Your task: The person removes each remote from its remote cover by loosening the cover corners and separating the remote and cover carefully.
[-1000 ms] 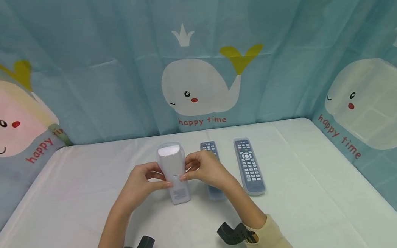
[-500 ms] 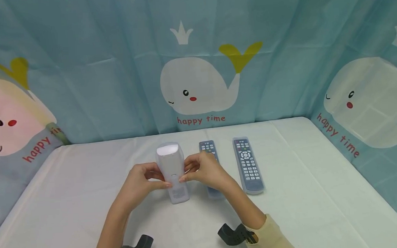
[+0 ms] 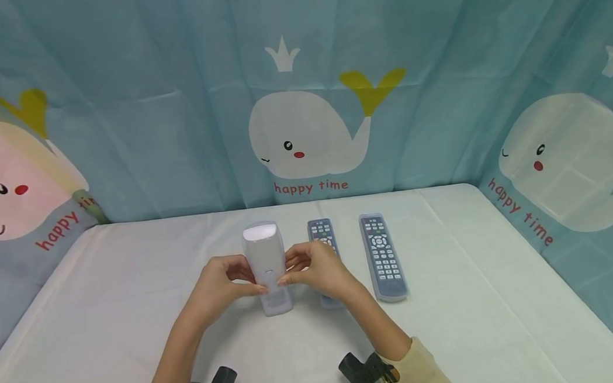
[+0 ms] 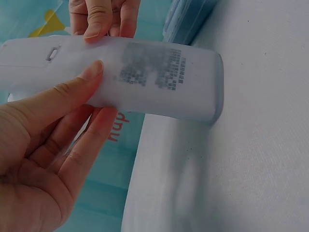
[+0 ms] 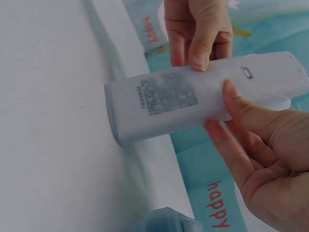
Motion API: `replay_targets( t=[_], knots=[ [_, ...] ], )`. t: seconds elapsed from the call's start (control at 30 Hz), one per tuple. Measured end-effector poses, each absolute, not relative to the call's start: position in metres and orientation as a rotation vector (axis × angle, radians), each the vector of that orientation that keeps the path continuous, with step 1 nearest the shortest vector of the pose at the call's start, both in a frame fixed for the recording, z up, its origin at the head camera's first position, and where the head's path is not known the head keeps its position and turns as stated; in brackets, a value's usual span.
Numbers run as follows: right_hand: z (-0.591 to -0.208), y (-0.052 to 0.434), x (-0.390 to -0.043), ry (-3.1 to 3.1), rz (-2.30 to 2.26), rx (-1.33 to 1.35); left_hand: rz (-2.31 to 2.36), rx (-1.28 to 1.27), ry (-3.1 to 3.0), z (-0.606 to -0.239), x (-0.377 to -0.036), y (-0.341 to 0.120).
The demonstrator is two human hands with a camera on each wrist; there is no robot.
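White plastic fills my grip: a remote (image 3: 267,268) turned back-side up, its lower end resting on the desk (image 3: 109,321) and its top tilted up and away from me. My left hand (image 3: 218,285) pinches it from the left, thumb laid across the back and fingers curled underneath, while my right hand (image 3: 316,268) pinches it from the right in the same way, so my two thumb tips nearly meet over the middle of the casing. From the left wrist view the remote (image 4: 145,77) shows a small slot near its upper part and a block of grey printed text toward the lower end, which touches the cloth-covered desk (image 4: 251,159). The right wrist view shows the same label on the remote (image 5: 193,96), with my right hand (image 5: 260,159) holding it from below and the side. Just beside my right hand lies a second remote (image 3: 322,237), buttons up and partly hidden by my fingers, and a third remote (image 3: 383,256) lies near it further right, apart from both hands. Behind the desk hangs a blue curtain (image 3: 175,106) printed with whales.
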State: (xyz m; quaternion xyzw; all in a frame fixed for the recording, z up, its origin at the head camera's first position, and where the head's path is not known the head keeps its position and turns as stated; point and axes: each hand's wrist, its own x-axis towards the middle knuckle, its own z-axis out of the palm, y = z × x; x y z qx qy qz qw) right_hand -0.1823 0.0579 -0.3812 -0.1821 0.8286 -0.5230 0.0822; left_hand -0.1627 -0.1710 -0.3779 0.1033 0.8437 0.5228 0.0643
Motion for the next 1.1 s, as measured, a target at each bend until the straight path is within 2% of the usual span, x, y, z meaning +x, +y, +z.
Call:
replay_targets(
  t=[1.1],
  knots=[
    [-0.396,0.058,-0.179,2.345,-1.651,-0.441,1.55,0.202,2.503,-0.389,-0.161,-0.171]
  ],
)
